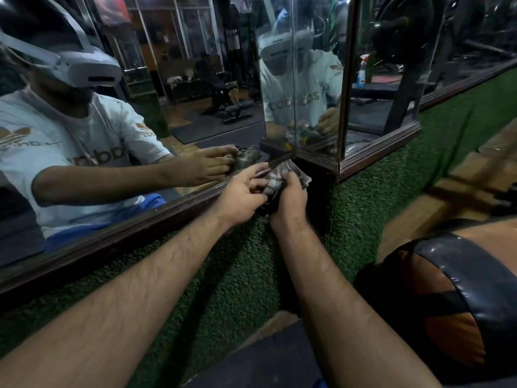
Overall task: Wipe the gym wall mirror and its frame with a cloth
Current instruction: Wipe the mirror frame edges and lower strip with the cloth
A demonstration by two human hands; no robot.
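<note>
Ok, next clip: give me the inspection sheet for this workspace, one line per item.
Surface: wall mirror with dark wooden frame along its lower edge, green artificial turf below.
Job's things: crumpled cloth held at the frame by the mirror corner.
Clutter: spray bottle seen only as a reflection.
Grippers: left hand pinches the cloth; right hand grips it.
Cables: nothing seen.
Surroundings: black padded gym equipment at right; bench reflected in the mirror.
</note>
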